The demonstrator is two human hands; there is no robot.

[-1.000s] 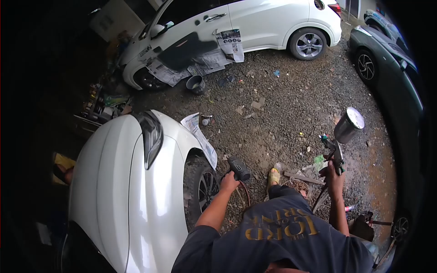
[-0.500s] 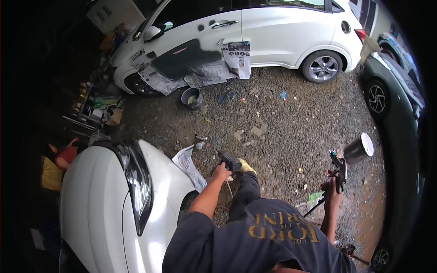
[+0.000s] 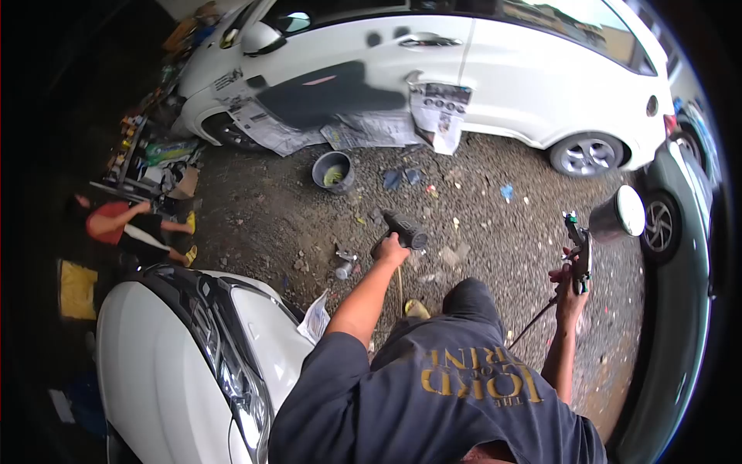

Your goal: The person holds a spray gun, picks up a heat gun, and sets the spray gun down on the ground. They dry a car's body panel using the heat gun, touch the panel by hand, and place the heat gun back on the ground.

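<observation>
My left hand is closed round the handle of a black heat gun, its wide barrel pointing right and a thin cord hanging below. Out to the right, my right hand grips a paint spray gun with a metal cup on it; a dark hose trails down. Beyond them stands a white car. Its front door carries a large dark grey patch, with smaller dark spots near the handle. Newspaper sheets are fixed along the door's lower edge.
A dark bucket stands on the gravel before the door. Another white car is close on my left, a grey-green car on my right. Beside cluttered shelves, a person in red is at far left.
My view has moved closer to the white car with the grey patch. My left hand has risen forward with the heat gun. More of the person at far left shows.
</observation>
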